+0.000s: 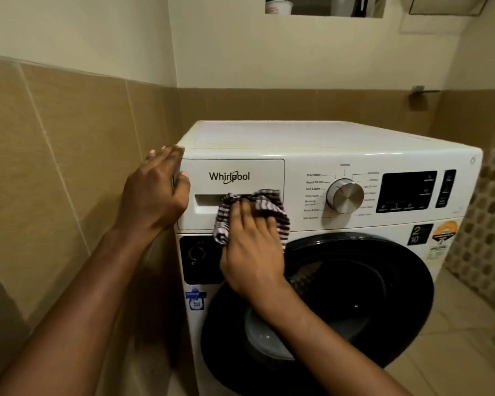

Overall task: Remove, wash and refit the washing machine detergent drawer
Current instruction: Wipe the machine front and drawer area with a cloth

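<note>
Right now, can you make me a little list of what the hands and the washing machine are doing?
place: tiled corner of a room
machine: white washing machine, front loader, round dark door
drawer: detergent drawer shut, flush with the front panel
left hand: left hand flat against the machine's top left corner, holding nothing
right hand: right hand pressing a striped cloth on the drawer's handle slot
dial: silver knob right of the drawer
stage: drawer looks fitted; cloth suggests wiping
</note>
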